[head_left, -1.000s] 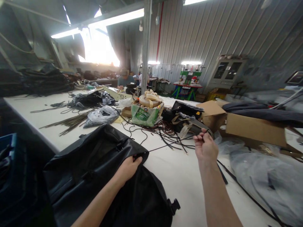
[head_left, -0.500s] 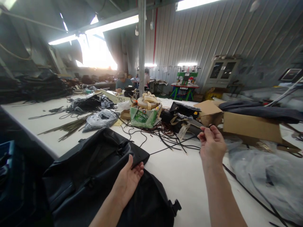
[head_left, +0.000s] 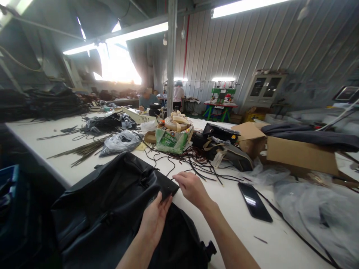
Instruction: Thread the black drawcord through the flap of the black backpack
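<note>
A large black bag (head_left: 112,209) lies at the near edge of the white table (head_left: 224,209). My left hand (head_left: 155,220) rests on it, with the fingers closed over the edge of its folded flap (head_left: 165,185). My right hand (head_left: 192,188) is just right of that flap's corner, knuckles up and fingers curled toward it. I cannot tell whether they pinch anything. A black buckle (head_left: 209,248) sticks out of the bag's near right side. Loose black cords (head_left: 202,170) lie just beyond my right hand.
A black phone (head_left: 255,201) lies face up right of my right hand. Behind are a green box of webbing rolls (head_left: 174,136), cardboard boxes (head_left: 300,155), clear plastic bags (head_left: 314,213) and piles of straps. A person stands far back by the post.
My right hand has come down and left from the raised cord near the boxes to the bag's flap corner. My left hand has slid forward to the flap edge. The phone is now uncovered.
</note>
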Tool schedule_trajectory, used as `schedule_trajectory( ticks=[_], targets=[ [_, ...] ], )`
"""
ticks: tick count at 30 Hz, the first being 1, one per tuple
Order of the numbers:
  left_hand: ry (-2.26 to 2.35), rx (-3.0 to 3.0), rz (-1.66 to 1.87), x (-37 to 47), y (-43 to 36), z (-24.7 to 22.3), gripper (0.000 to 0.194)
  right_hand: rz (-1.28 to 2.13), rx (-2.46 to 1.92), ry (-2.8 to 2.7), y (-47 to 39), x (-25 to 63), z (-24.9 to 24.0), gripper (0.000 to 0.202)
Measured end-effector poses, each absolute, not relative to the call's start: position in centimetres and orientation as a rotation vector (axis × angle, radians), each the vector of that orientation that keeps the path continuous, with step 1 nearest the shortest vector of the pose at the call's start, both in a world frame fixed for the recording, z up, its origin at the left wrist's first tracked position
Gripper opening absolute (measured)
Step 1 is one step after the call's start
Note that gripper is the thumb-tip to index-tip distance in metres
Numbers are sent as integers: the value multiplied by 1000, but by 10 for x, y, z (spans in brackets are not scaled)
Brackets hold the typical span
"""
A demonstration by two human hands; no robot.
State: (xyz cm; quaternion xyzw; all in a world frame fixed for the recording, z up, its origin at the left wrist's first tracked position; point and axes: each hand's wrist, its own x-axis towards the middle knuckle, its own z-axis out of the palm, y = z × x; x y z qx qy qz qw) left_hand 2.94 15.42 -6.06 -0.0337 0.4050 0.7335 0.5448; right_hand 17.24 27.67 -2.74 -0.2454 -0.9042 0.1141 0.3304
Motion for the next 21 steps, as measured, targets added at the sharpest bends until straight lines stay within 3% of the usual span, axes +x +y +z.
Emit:
schedule_trajectory(
  ticks=[21],
  targets=[
    [903,80,1767,34,149,-67,18,402,-669,-2528,274,159,-54,33]
  ],
)
